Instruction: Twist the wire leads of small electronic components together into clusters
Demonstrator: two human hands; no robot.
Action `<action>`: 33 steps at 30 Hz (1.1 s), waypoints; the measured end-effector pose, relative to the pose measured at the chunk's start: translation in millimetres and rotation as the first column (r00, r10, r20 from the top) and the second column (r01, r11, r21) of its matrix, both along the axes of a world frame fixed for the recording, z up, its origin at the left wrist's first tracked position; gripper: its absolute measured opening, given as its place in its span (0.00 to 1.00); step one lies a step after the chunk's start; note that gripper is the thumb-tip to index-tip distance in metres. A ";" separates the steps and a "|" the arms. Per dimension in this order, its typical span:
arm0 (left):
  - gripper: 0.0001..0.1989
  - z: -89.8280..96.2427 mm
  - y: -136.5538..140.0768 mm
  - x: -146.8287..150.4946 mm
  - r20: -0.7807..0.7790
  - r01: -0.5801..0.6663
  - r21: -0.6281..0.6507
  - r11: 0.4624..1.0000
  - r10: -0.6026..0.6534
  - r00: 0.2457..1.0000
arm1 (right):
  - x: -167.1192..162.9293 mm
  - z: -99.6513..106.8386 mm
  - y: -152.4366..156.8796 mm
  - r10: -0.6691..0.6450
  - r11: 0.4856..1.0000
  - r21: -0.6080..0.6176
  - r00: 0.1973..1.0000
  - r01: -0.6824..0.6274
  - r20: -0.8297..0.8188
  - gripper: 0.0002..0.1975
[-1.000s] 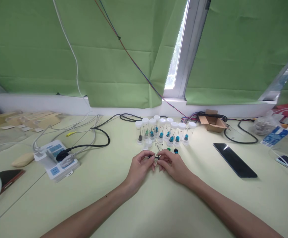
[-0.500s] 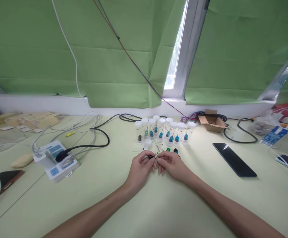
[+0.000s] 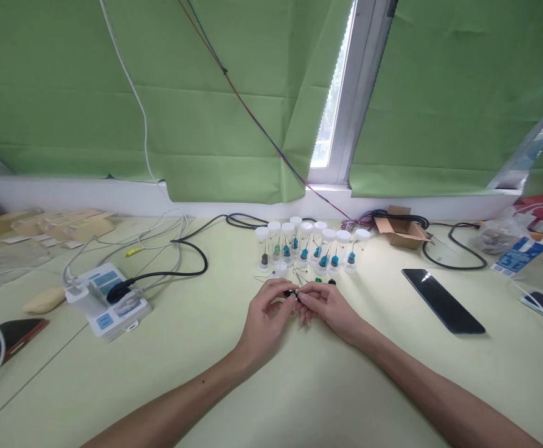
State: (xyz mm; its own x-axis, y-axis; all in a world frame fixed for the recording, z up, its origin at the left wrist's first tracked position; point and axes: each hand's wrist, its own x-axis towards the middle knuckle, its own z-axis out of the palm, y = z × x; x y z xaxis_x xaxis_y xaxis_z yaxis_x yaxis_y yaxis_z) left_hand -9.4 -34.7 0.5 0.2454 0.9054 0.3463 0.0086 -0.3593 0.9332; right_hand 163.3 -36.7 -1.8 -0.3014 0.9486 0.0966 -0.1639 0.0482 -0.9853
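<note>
My left hand [image 3: 270,311] pinches a small black piece [image 3: 291,293] between thumb and fingers. Fingertips of my right hand [image 3: 325,306] close on the same spot, so the two hands meet; the piece is mostly hidden and its kind is unclear. Just beyond stand several clear tubes with white caps [image 3: 306,226], most with a blue part and a thin stem inside. A low white cap-like piece [image 3: 279,270] sits in front of them. Thin wire-like stems [image 3: 301,272], a green bit [image 3: 318,280] and a black bit [image 3: 332,282] lie close to my fingers.
At left are a white power strip [image 3: 134,323] with plugs, a yellowish lump [image 3: 45,300] and a red-edged phone [image 3: 5,345]. A black phone [image 3: 442,302] lies at right. Behind it are an open cardboard box [image 3: 402,236], black cables [image 3: 456,264] and a blue-white carton [image 3: 518,256].
My left fingers have spread a little higher around the black piece, and my right fingertips have shifted slightly along it. Both hands stay together; the view has moved slightly.
</note>
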 end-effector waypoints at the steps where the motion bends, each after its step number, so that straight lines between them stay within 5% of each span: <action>1: 0.09 0.1 -0.4 -0.1 -0.003 -0.013 0.013 1.000 0.013 1.000 | 0.6 0.0 0.3 -0.009 1.000 -0.004 1.000 0.009 -0.010 0.16; 15: 0.09 9.1 -11.1 2.7 0.060 -0.168 0.222 0.961 0.158 0.986 | 3.6 0.5 -0.2 -0.036 0.998 -0.049 0.979 0.026 -0.203 0.14; 20: 0.08 16.4 -13.8 2.2 0.074 -0.255 0.075 0.964 0.250 0.965 | 3.5 -0.3 0.9 -0.059 0.998 -0.031 0.975 0.054 -0.213 0.14; 26: 0.24 13.0 -5.1 -0.6 -0.073 -0.173 -0.109 0.979 0.166 0.983 | 0.6 2.9 -0.9 -0.053 0.998 0.029 0.988 0.058 -0.146 0.13; 33: 0.24 6.6 0.3 -0.5 -0.097 -0.110 -0.204 0.973 0.091 0.991 | -0.3 7.6 -4.2 -0.056 0.993 0.100 0.998 0.057 -0.014 0.13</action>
State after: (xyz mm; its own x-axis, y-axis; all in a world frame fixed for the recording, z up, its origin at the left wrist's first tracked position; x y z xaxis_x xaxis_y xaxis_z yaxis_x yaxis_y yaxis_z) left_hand -9.9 -34.5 7.1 0.1700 0.9770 0.1285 0.1183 -0.1497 0.9816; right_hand 163.0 -40.9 5.9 -0.2462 0.9494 0.1951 -0.1691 0.1561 -0.9732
